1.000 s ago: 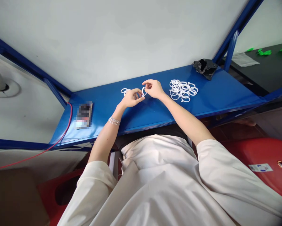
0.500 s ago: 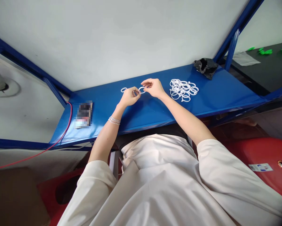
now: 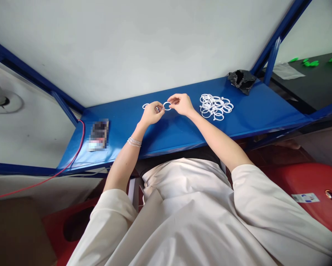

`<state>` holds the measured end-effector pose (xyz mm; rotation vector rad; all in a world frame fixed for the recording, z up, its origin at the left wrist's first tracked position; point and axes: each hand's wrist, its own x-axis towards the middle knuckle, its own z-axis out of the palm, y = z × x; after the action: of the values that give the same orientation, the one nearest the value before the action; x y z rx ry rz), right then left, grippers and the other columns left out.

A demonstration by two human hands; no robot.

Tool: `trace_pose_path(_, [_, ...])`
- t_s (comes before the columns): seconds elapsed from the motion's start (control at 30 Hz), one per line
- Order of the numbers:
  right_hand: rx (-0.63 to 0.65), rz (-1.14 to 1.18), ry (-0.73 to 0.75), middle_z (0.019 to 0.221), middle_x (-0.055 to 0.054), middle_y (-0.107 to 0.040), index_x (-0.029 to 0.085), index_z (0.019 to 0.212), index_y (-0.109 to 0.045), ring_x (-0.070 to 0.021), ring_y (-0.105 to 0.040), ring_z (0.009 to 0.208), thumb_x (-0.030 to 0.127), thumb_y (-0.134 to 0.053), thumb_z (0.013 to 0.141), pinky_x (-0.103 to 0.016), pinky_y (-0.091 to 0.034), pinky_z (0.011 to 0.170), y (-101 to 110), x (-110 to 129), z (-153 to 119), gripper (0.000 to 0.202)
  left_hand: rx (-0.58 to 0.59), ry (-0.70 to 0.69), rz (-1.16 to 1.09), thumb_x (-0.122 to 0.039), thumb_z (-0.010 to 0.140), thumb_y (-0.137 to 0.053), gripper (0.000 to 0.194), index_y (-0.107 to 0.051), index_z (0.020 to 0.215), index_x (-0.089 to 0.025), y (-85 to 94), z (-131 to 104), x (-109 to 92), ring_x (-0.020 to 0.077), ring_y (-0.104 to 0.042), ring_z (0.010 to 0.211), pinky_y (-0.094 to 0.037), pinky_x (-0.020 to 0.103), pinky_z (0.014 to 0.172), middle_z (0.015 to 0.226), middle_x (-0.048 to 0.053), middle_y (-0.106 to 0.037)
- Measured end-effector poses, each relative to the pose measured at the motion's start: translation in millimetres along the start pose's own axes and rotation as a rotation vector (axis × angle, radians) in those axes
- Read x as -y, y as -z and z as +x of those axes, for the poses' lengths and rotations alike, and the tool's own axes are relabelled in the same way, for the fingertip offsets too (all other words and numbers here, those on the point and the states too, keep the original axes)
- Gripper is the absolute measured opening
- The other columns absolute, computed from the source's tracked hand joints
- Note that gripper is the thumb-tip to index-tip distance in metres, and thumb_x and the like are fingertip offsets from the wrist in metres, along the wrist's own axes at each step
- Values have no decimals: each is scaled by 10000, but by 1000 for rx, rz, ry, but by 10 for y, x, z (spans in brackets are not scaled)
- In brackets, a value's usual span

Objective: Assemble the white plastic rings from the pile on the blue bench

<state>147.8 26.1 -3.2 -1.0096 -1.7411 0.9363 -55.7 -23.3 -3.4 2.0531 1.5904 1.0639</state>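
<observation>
Left of the heap of white, plastic-looking rings, fingers of the left hand and right hand pinch one thin white ring, narrow a second ago, now rounder: handling continues.

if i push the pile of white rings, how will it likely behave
The pile of white rings would probably shift as a loose tangle, since many overlap. It looks light for its spread, each being thin and open. It may slide easily, as the blue tabletop looks smooth and glossy.
</observation>
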Motion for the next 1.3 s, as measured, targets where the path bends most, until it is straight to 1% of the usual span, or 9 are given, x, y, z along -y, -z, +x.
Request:
trace_pose_path(0.17, [-3, -50, -16, 951, -82, -840, 177, 922, -828, -277, -821, 911, 187, -946, 734, -432, -676, 926, 15, 28, -25, 222, -2, 7, -48, -421, 916, -799, 221, -697, 905, -225, -5, 2, 6, 153, -589, 646, -483, 310, 640, 812, 32, -738])
trace_pose_path(0.3, [-10, -101, -31, 917, -77, -838, 163, 893, -829, -253, -796, 862, 165, -962, 715, -400, -647, 895, 21, 16, -13, 222, 1, -3, -75, -425, 908, -821, 248, -680, 885, -222, -3, 4, 9, 148, -586, 629, -481, 307, 626, 790, 29, -728])
trace_pose_path(0.47, [50, -174, 22, 882, -64, -830, 157, 900, -837, -239, -763, 836, 182, -937, 744, -358, -593, 827, 7, -56, 2, 187, -13, -31, -183, -515, 897, -877, 358, -673, 889, -221, -1, 12, 22, 129, -604, 611, -468, 261, 582, 745, 9, -706])
trace_pose_path(0.67, [136, -157, 89, 878, -56, -818, 171, 961, -795, -239, -728, 829, 266, -892, 796, -342, -525, 794, -3, -44, -52, 214, 117, 19, -420, -715, 848, -902, 549, -677, 934, -222, -58, 10, 38, 122, -578, 478, -420, 256, 472, 670, -6, -671])
trace_pose_path(0.8, [91, -166, 125, 928, -72, -798, 190, 907, -706, -229, -681, 820, 333, -860, 808, -343, -484, 789, 1, 17, -82, 233, 82, -25, -390, -674, 862, -908, 515, -681, 897, -213, -71, 13, 50, 76, -477, 458, -305, 245, 456, 710, -5, -671])
trace_pose_path(0.9, [84, -137, 143, 898, -54, -758, 209, 872, -634, -206, -641, 768, 312, -784, 832, -339, -459, 762, -21, 33, -93, 187, 34, -59, -310, -614, 871, -921, 462, -699, 870, -208, -57, 12, 52, 69, -420, 480, -254, 250, 476, 686, -15, -639])
trace_pose_path(1.03, [111, 18, 112, 842, -6, -701, 234, 907, -572, -171, -621, 658, 279, -740, 865, -305, -459, 658, -87, 18, -100, 178, 35, -35, -363, -606, 878, -924, 453, -706, 883, -209, -57, 8, 45, 89, -469, 499, -292, 253, 482, 683, -10, -638])
trace_pose_path(1.17, [142, 206, -3, 750, 27, -649, 254, 878, -531, -171, -644, 584, 205, -735, 897, -284, -499, 546, -143, 15, -88, 211, 117, 72, -537, -654, 890, -909, 493, -697, 907, -209, -49, 11, 31, 125, -542, 482, -404, 259, 472, 603, -9, -618])
trace_pose_path(1.3, [173, 335, -83, 624, 51, -602, 254, 830, -530, -154, -595, 509, 142, -723, 911, -253, -499, 471, -137, 43, -77, 237, 193, 94, -710, -653, 876, -925, 517, -680, 853, -197, 4, 7, -33, 140, -630, 567, -512, 271, 533, 680, 19, -656])
